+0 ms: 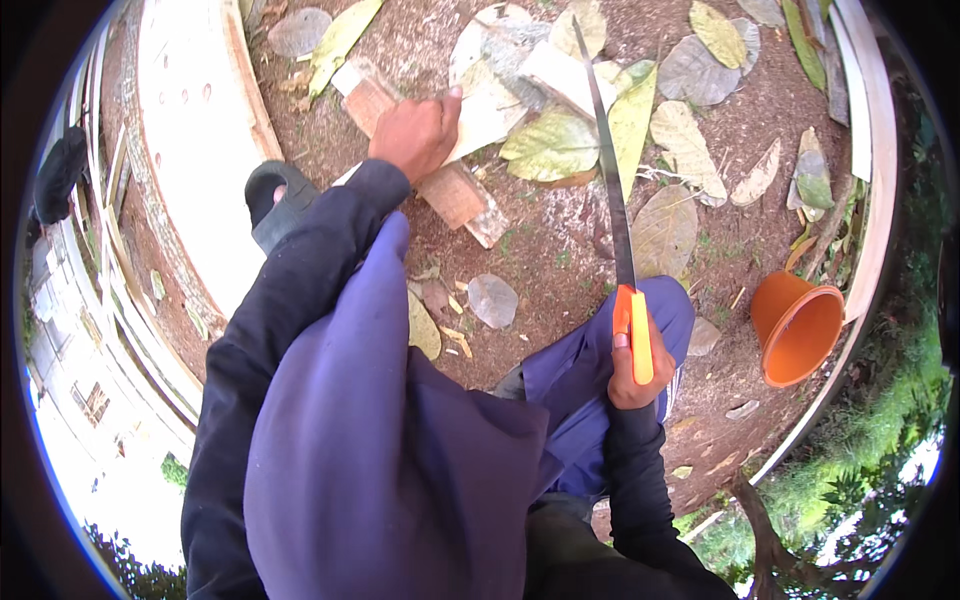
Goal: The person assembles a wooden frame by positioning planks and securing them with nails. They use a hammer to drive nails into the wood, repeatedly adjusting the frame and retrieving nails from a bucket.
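My right hand is wrapped round the orange and yellow handle of a hand saw. The saw's long dark blade points up and away, tapering to its tip, above the leaves and wood on the ground. My left hand is closed over a pale wooden board. That board lies across a short, rough wooden block, whose two ends show on either side of my hand. Saw and board are apart.
Another pale wood piece lies among large dry leaves. An orange bucket rests tilted at the right. Along the left runs a big pale plank, near my sandalled foot. Long thin strips stand farther left.
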A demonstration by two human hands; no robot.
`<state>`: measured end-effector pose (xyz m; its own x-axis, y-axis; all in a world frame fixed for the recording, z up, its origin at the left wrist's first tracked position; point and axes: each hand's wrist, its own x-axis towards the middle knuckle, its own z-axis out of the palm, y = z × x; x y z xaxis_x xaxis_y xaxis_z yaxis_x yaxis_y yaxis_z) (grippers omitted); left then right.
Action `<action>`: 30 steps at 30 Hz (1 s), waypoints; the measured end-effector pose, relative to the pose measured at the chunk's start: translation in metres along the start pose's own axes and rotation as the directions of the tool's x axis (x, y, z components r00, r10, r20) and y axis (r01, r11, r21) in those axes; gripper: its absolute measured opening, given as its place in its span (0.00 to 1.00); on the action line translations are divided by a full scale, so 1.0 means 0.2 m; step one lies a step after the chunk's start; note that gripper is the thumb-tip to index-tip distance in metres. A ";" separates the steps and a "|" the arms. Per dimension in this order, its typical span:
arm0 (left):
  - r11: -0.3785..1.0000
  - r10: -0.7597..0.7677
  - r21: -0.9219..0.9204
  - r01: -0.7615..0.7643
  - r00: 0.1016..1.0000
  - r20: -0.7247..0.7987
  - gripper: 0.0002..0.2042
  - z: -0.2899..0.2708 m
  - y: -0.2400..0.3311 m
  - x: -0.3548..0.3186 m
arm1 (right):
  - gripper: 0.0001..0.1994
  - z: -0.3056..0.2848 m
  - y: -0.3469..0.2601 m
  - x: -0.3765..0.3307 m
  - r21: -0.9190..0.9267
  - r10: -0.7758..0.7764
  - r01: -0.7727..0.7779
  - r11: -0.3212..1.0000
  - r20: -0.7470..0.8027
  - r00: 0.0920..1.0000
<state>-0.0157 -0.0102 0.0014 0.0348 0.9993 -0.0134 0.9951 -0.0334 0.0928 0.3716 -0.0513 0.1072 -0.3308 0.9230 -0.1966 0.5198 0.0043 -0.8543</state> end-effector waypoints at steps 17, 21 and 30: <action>0.943 -0.235 -0.186 0.276 0.948 0.215 0.29 -0.13 0.15 0.01 | 0.40 0.09 0.18 0.12 -0.185 -0.084 0.095 0.978 0.067 0.994; 0.932 -0.246 -0.224 0.283 0.952 0.181 0.28 -0.15 0.17 -0.02 | 0.41 0.08 0.18 0.10 -0.146 0.014 0.009 0.989 0.156 0.988; 0.936 -0.227 -0.209 0.284 0.939 0.257 0.31 -0.22 0.25 -0.08 | 0.41 0.11 0.20 0.09 -0.136 -0.016 0.035 0.990 0.136 0.991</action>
<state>0.0297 -0.0273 0.0501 -0.1699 0.9418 -0.2899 0.9218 0.2559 0.2913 0.3687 -0.0432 0.0581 -0.4432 0.8618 -0.2466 0.6105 0.0888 -0.7870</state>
